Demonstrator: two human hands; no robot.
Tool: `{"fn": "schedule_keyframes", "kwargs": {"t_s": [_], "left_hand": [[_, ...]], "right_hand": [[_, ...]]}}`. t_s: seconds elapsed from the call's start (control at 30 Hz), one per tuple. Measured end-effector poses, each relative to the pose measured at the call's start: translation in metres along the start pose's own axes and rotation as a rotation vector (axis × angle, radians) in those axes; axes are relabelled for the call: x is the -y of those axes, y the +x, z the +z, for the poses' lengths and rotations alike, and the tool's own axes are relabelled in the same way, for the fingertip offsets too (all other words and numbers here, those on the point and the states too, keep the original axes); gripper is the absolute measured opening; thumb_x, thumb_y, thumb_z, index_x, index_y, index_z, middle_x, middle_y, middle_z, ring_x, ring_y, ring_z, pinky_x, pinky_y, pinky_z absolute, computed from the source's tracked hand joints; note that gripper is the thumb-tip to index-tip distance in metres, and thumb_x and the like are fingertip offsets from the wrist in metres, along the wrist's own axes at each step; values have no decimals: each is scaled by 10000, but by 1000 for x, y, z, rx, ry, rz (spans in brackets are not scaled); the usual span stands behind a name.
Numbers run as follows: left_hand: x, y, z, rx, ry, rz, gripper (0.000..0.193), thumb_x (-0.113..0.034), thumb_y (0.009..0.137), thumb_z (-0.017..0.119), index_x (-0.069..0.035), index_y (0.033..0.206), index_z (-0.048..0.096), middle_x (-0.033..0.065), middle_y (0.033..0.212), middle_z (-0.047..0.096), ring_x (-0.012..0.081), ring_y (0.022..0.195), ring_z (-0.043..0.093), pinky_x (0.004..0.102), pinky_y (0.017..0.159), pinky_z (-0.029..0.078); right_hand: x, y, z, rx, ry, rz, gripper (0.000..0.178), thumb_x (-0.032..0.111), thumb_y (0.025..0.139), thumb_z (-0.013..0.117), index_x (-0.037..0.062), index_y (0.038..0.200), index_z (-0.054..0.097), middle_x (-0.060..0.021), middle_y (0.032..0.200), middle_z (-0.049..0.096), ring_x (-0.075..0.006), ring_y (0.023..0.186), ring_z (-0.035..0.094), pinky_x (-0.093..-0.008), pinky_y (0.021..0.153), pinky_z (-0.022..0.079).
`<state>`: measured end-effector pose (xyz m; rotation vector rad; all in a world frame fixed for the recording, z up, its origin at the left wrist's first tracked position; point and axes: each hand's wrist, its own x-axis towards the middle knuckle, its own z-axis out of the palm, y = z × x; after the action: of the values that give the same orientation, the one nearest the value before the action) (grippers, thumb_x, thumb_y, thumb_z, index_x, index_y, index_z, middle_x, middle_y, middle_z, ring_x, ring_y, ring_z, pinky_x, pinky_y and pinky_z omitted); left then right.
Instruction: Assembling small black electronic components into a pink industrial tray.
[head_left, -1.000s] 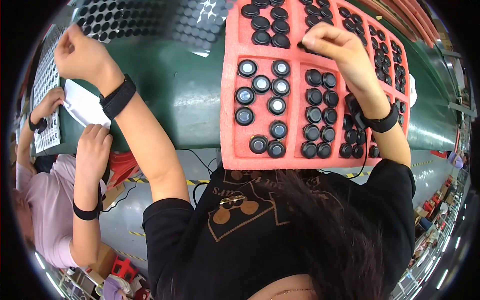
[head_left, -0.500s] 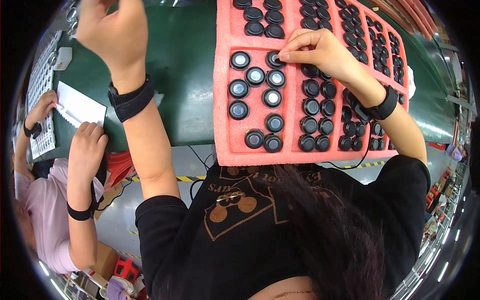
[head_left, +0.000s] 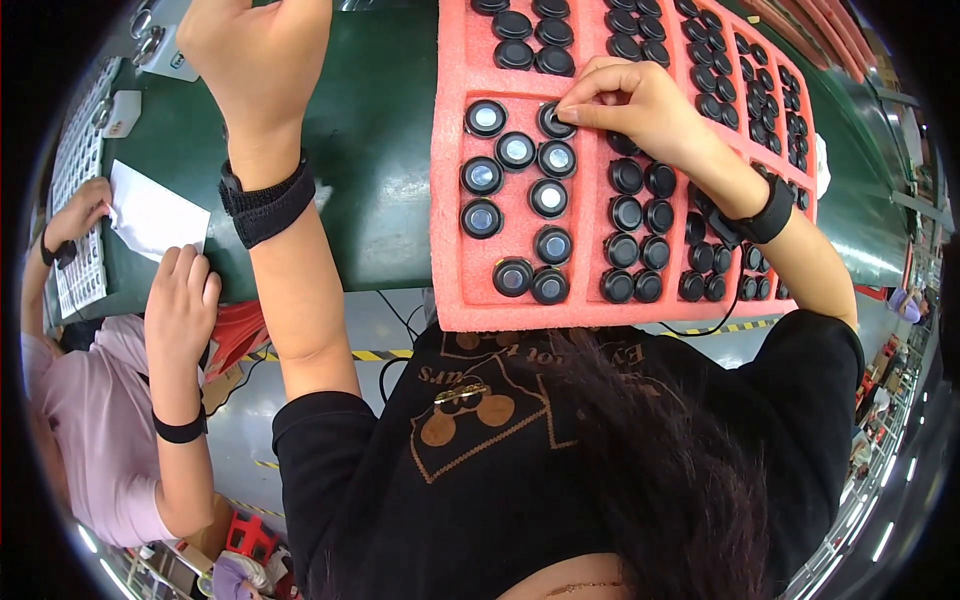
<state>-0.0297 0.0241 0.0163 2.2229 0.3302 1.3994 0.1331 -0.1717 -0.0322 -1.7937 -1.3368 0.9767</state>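
My right hand (head_left: 632, 98) is closed in a pinch, its fingertips at a black round part (head_left: 552, 118) in the pink foam tray (head_left: 449, 200). Whatever lies between thumb and forefinger is too small to tell. Several more black round parts sit around it in the same compartment, such as one with a silvery centre (head_left: 515, 151). My left hand (head_left: 258, 50) is raised over the green table at the far left. Its fingers run out of the picture at the top edge, so their state is hidden. Each wrist wears a black band.
Other tray compartments hold several black round parts (head_left: 626, 213). Left of me, a co-worker's hands (head_left: 182, 295) are at a white sheet (head_left: 160, 212) beside a white gridded tray (head_left: 82, 200). Small white pieces (head_left: 122, 113) stand on the green table (head_left: 375, 150). A thin cable (head_left: 725, 315) hangs near my right arm.
My left hand has moved slightly right and up. My right fingertips stay at the same black round part. The co-worker's nearer hand and the white sheet have shifted a little.
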Motion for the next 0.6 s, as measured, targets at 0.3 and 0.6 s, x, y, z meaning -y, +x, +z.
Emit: {"fn": "schedule_keyframes", "kwargs": {"t_s": [0.3,0.6], "left_hand": [[-7,1,2,-3,-58,-51,87,20,792,589,16,877,570,22,783,568,82,717,549,183,667,431],[-32,4,6,257,-34,28,64,3,784,588,31,837,610,39,718,572,76,656,524,201,586,413]], "right_hand": [[-20,11,15,-272,-293,-364,364,37,746,654,76,1094,555,-21,744,558,-93,669,509,-229,633,426],[76,-1,-44,-484,362,-280,107,40,814,605,10,916,597,-4,883,563,-82,807,532,-198,734,430]]}}
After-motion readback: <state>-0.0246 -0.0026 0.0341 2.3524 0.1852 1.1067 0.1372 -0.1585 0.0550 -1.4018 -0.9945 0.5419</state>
